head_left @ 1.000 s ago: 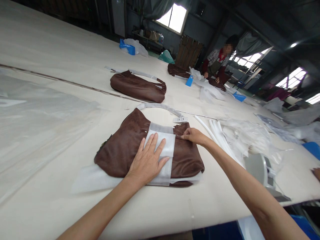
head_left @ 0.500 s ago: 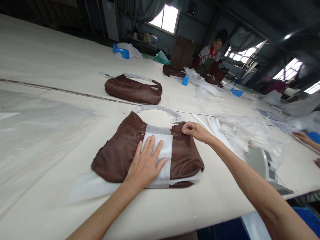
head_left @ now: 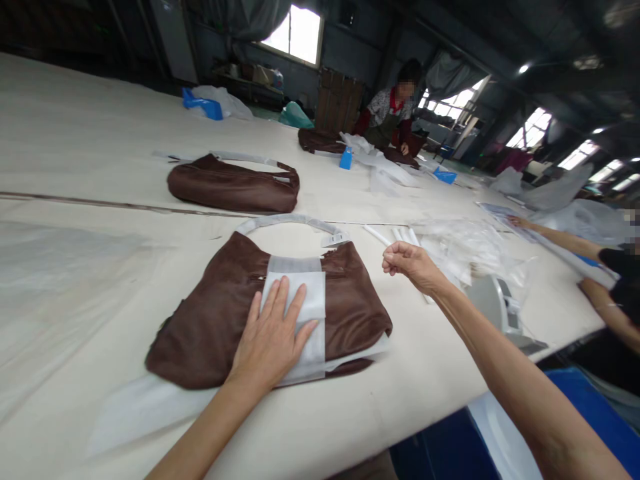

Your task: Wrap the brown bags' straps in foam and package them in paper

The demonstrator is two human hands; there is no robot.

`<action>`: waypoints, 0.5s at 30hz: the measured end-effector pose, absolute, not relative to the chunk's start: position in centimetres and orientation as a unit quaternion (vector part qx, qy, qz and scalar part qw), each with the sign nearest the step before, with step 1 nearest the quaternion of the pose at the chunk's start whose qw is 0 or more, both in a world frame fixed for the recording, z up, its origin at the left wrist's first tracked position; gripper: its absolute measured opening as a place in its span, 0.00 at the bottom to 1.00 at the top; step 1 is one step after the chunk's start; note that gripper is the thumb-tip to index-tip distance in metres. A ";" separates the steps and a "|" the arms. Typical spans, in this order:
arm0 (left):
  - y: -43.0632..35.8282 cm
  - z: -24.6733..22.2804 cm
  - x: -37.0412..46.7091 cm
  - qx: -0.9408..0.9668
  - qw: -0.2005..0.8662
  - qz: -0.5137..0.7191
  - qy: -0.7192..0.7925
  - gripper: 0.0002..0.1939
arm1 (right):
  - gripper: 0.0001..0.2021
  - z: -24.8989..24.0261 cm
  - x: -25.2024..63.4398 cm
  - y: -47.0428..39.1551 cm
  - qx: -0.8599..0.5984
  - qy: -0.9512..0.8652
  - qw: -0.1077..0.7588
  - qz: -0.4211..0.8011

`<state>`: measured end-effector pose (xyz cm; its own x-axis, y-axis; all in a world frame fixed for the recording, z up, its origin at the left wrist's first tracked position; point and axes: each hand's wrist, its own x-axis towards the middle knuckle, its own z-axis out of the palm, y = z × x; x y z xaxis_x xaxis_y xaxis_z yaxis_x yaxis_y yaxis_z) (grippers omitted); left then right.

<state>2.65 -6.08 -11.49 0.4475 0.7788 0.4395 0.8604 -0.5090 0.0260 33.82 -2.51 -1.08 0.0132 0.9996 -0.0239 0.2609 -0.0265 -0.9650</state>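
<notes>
A brown leather handbag [head_left: 210,320] lies on the pale table [head_left: 420,393], its wrapped handle [head_left: 285,219] toward the far side and a tag [head_left: 334,240] by the handle's right end. White wrapping sheet [head_left: 313,293] crosses the bag's middle. My left hand [head_left: 270,333] rests on that sheet with fingers spread. Off the bag's right side, my right hand [head_left: 407,263] hovers with its fingers curled together; what they hold, if anything, is too small to make out. More thin white sheet [head_left: 145,407] sticks out under the bag's lower left.
Another brown bag [head_left: 235,183] lies farther back. White tubes [head_left: 377,235], clear plastic [head_left: 465,253] and a grey tape dispenser [head_left: 493,307] are to the right. A person [head_left: 390,113] works at the far side; another person's arms [head_left: 565,240] reach in at right. Blue bins [head_left: 445,447] stand below the edge.
My right hand has moved off the bag's upper right corner, out to the right. My left hand stays on the white sheet. The camera view has shifted, and more of the person at right shows.
</notes>
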 end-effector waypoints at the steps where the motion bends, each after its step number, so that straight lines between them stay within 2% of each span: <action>1: -6.0 -11.5 2.7 -0.844 0.102 -0.203 -0.486 0.34 | 0.16 -1.0 35.0 -4.4 -0.582 -0.523 0.441 0.440; 4: -5.9 -11.5 2.7 -0.845 0.106 -0.203 -0.484 0.34 | 0.16 -0.9 37.3 -8.9 -0.624 -0.483 0.447 0.421; 7: -5.9 -11.3 2.7 -0.849 0.109 -0.197 -0.478 0.33 | 0.15 -0.9 37.2 -10.0 -0.646 -0.511 0.419 0.382; 12: -5.9 -11.2 2.6 -0.848 0.123 -0.188 -0.481 0.33 | 0.08 -1.3 32.7 -4.8 -0.579 -0.646 0.348 0.355; 15: -5.9 -11.4 2.5 -0.848 0.130 -0.187 -0.478 0.33 | 0.08 -2.2 29.5 -0.5 -0.529 -0.716 0.292 0.349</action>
